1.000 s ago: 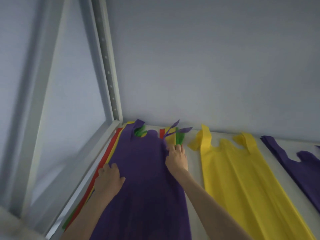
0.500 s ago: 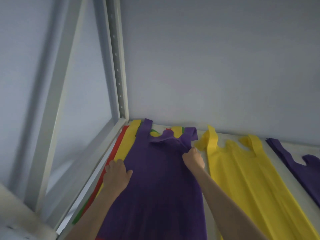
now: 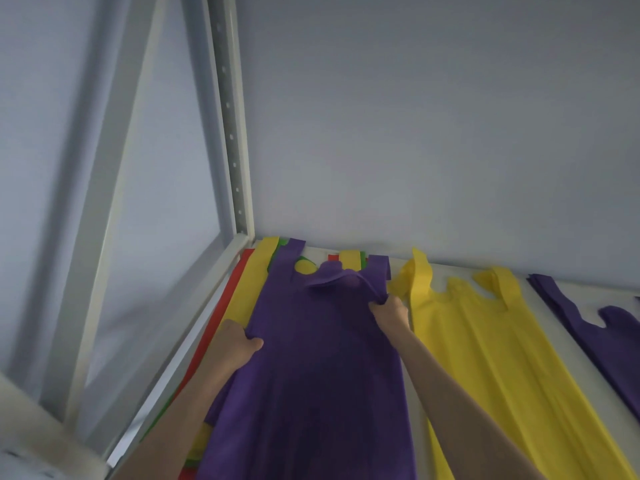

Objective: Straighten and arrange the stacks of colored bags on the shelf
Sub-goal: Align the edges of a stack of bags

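Note:
A purple bag (image 3: 322, 358) lies on top of the left stack on the white shelf (image 3: 440, 268). Yellow (image 3: 251, 282), red (image 3: 221, 313) and green edges stick out beneath it on the left. My left hand (image 3: 235, 344) grips the purple bag's left edge, thumb on top. At the bag's upper right, by the handle, my right hand (image 3: 389, 311) pinches a bunched fold. A yellow bag stack (image 3: 485, 341) lies to the right, and another purple stack (image 3: 602, 327) at the far right.
A grey perforated upright post (image 3: 230, 126) stands at the shelf's back left corner. A diagonal brace (image 3: 104, 209) and side rail (image 3: 194, 306) close the left side. A plain grey wall backs the shelf.
The purple bag's handles, loose and raised a second ago, now lie flat. My right hand moved from the handle tips to a pinch on the right edge. My left hand closed on the left edge.

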Demonstrator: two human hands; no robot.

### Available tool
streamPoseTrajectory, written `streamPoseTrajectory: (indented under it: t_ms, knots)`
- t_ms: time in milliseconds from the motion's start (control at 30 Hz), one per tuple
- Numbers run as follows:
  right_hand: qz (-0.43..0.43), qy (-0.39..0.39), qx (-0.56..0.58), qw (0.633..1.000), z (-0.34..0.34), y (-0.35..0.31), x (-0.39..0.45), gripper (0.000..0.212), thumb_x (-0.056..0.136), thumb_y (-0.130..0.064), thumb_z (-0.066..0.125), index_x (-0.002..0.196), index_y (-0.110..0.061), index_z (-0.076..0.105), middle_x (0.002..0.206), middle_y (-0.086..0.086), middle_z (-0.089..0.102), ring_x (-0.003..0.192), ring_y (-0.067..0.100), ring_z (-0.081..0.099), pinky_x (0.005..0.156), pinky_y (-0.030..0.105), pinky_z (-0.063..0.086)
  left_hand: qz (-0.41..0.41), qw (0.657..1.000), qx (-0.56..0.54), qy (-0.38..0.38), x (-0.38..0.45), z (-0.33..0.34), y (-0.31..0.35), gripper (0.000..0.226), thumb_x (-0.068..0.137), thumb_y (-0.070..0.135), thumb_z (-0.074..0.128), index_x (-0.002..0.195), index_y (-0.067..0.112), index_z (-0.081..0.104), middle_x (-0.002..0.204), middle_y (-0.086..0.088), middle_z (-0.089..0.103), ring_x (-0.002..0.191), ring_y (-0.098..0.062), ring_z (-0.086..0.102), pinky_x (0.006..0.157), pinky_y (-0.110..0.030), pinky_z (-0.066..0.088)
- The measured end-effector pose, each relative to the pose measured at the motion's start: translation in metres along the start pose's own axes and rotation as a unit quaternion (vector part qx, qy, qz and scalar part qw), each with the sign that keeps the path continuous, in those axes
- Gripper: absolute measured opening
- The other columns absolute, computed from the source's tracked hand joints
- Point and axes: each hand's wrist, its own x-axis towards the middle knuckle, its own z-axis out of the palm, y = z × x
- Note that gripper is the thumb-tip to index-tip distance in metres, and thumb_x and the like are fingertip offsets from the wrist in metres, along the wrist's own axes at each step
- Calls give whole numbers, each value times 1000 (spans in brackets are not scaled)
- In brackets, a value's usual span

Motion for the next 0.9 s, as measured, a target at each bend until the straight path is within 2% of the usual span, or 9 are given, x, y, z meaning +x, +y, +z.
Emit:
streamPoseTrajectory:
  t_ms: [133, 300, 367, 433, 500, 600, 700, 800, 900]
  knots:
    - [10, -26, 37, 999, -5, 5, 0, 38, 91, -23, 49, 122, 0, 53, 107, 15, 59, 88, 27, 54, 71, 29, 41, 13, 999, 32, 0, -3, 0, 3, 19, 94, 18, 48, 82, 4, 54, 85, -11, 59, 83, -26, 56, 73, -32, 43]
    - [-9, -16, 31, 999, -12, 8, 1, 40, 98, -27, 42, 118, 5, 54, 94, 12, 53, 81, 23, 47, 64, 29, 37, 7, 998, 43, 34, -8, 0, 7, 46, 96, 29, 47, 114, -12, 56, 109, -26, 63, 102, -37, 61, 85, -40, 48]
    - [-14, -12, 37, 999, -17, 8, 3, 43, 98, -30, 41, 118, 7, 54, 92, 11, 49, 80, 22, 46, 54, 28, 35, 19, 997, 54, 57, -10, 1, 10, 42, 96, 32, 47, 89, -8, 61, 88, -22, 64, 85, -35, 62, 76, -41, 46]
    - [-21, -10, 42, 999, -23, 7, 3, 45, 99, -31, 39, 117, 8, 53, 95, 15, 53, 82, 23, 46, 59, 27, 36, 20, 995, 58, 85, -14, 0, 17, 43, 96, 32, 47, 61, 7, 46, 63, -7, 49, 68, -27, 52, 65, -34, 37]
    - [-22, -22, 61, 998, -30, 4, 4, 43, 98, -30, 41, 117, 6, 54, 101, 17, 56, 86, 28, 51, 68, 28, 35, 39, 992, 61, 103, -20, -2, 28, 39, 96, 31, 48, 68, 3, 53, 69, -11, 56, 75, -31, 56, 68, -33, 37]
    - [-29, -79, 117, 990, -39, 3, 3, 19, 88, -16, 54, 105, -8, 58, 106, 14, 63, 91, 27, 58, 73, 32, 45, 74, 987, 68, 129, -32, -2, 50, 39, 95, 26, 49, 99, -10, 62, 102, -27, 65, 96, -39, 60, 78, -38, 44]
    - [-53, -88, 136, 985, -60, 2, 2, 18, 85, -8, 53, 102, -7, 56, 111, 16, 63, 100, 31, 61, 82, 38, 50, 94, 981, 85, 147, -55, 3, 83, 36, 95, 27, 47, 88, -5, 62, 104, -28, 64, 96, -38, 60, 80, -38, 44]
    - [-96, -33, 123, 987, -109, 2, 7, 34, 90, -11, 49, 122, 0, 50, 123, 20, 57, 115, 33, 55, 94, 38, 45, 125, 971, 72, 190, -79, 10, 127, 39, 95, 26, 45, 94, -8, 64, 106, -31, 63, 104, -41, 59, 88, -40, 44]
    - [-132, 0, 94, 987, -181, 17, 27, 38, 92, -11, 45, 126, 4, 46, 128, 22, 54, 118, 34, 52, 88, 36, 44, 167, 960, 38, 222, -107, 33, 182, 40, 95, 28, 46, 84, -8, 61, 100, -33, 63, 101, -42, 60, 85, -41, 45]
